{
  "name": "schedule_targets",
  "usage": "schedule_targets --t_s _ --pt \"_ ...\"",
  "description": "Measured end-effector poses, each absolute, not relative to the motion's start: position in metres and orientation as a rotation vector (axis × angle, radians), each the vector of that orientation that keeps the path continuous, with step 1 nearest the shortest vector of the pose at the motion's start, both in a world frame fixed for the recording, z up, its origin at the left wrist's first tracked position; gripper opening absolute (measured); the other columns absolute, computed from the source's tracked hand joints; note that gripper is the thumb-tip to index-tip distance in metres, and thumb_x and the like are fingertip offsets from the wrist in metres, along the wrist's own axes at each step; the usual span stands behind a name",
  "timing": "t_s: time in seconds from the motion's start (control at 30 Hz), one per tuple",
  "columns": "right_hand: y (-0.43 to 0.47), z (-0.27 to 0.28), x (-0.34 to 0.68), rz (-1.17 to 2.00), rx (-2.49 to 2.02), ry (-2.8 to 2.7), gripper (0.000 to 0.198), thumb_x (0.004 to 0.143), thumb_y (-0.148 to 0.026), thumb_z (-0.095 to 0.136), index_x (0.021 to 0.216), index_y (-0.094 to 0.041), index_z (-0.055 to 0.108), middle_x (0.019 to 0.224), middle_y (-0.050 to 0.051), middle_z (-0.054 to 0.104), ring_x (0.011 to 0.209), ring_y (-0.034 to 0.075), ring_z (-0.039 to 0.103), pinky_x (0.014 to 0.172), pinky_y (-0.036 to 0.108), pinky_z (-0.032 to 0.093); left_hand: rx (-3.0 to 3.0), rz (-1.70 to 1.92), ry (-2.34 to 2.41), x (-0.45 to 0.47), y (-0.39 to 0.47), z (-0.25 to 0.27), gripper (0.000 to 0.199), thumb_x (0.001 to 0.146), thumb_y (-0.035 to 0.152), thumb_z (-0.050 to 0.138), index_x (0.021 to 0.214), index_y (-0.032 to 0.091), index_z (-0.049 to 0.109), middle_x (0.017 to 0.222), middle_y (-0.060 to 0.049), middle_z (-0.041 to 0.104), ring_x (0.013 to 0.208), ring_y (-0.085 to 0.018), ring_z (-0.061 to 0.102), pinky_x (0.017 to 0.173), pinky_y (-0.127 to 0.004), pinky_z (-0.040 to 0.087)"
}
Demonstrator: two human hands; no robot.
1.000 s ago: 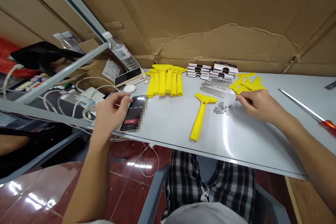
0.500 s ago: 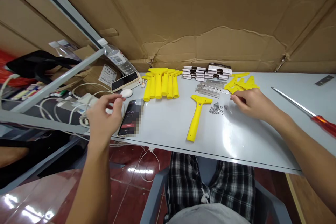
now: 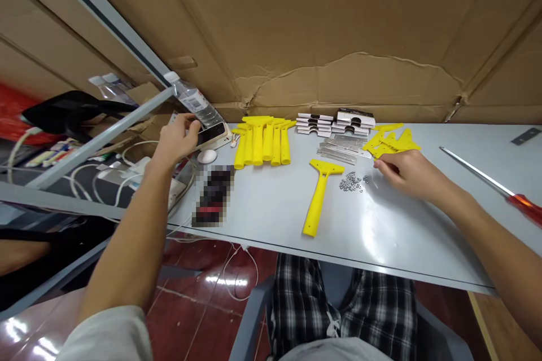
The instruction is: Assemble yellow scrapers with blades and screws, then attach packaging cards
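Note:
My left hand (image 3: 178, 136) is at the far left of the desk, beside a phone with a light edge (image 3: 212, 134) and a water bottle (image 3: 195, 100). Its thumb and forefinger are a little apart, with nothing visible between them; whether it touches that phone I cannot tell. My right hand (image 3: 409, 174) rests on the desk with fingers curled closed, their contents hidden. Near it are a heap of small screws (image 3: 350, 181), thin metal blades (image 3: 344, 148) and flat yellow plastic pieces (image 3: 392, 141). A yellow scraper handle (image 3: 317, 197) lies in front of me.
Several yellow scraper handles (image 3: 265, 144) and stacks of white packets (image 3: 353, 121) stand at the back. A screwdriver (image 3: 523, 203) and one blade (image 3: 525, 136) lie right. A blurred phone (image 3: 213, 196), a white round object (image 3: 207, 157), cables and a shelf bar (image 3: 101, 138) are left.
My left hand has moved away from me, up to the phone by the bottle. My right hand stays in place. The view has tilted slightly.

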State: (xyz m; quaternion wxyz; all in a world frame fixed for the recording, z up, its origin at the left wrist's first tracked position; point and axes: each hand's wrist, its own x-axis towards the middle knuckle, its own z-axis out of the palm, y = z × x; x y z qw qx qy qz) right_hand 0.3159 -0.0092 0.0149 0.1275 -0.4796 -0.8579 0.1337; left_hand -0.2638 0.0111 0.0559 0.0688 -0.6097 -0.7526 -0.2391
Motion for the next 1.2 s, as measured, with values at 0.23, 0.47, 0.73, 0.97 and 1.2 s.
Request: schedule_targets --t_s 0.23,0.47,0.73,0.97,1.2 --pt "-0.01 0.013 0.314 0.394 -1.368 -2.515 0.042 0.102 -0.042 0.041 0.068 -0.019 0.046 0.061 0.002 0.055 0.055 0.012 0.041 0.061 0.033 0.026 -1.768 -0.703 -2.345 -0.269 0.003 0.046 0.034 0.095 0.033 0.061 0.127 0.02 0.059 0.088 0.009 0.065 0.078 -0.014 0.048 0.087 -0.027 0.039" --pt "-0.01 0.015 0.315 0.388 -1.359 -2.508 0.043 0.103 -0.043 0.039 0.068 -0.019 0.046 0.063 0.003 0.056 0.057 0.013 0.042 0.062 0.033 0.026 -1.847 -0.766 -2.313 -0.262 -0.003 0.043 0.034 0.098 0.03 0.052 0.127 0.015 0.06 0.099 0.005 0.074 0.089 -0.014 0.058 0.091 -0.027 0.042" --pt "-0.012 0.016 0.315 0.379 -1.353 -2.518 0.041 0.102 -0.041 0.04 0.068 -0.019 0.048 0.063 0.002 0.056 0.057 0.013 0.041 0.062 0.033 0.025 -1.851 -0.921 -2.239 -0.237 -0.02 0.052 0.03 0.099 0.032 0.05 0.125 0.02 0.062 0.108 0.004 0.076 0.103 -0.015 0.064 0.096 -0.032 0.048" --pt "-0.012 0.016 0.313 0.355 -1.347 -2.541 0.041 0.102 -0.04 0.04 0.067 -0.019 0.043 0.062 0.002 0.052 0.056 0.012 0.036 0.062 0.033 0.023 -2.221 -1.126 -1.891 -0.112 -0.055 0.039 0.025 0.092 0.032 0.058 0.112 0.021 0.068 0.114 -0.007 0.078 0.1 -0.022 0.072 0.091 -0.037 0.055" --pt "-0.011 0.014 0.312 0.386 -1.371 -2.591 0.037 0.102 -0.037 0.042 0.073 -0.018 0.056 0.07 0.004 0.059 0.062 0.013 0.043 0.063 0.032 0.026 -2.648 -1.036 -1.529 0.003 -0.034 0.027 0.022 0.092 0.025 0.058 0.111 0.022 0.07 0.099 -0.005 0.078 0.08 -0.019 0.071 0.079 -0.035 0.056"
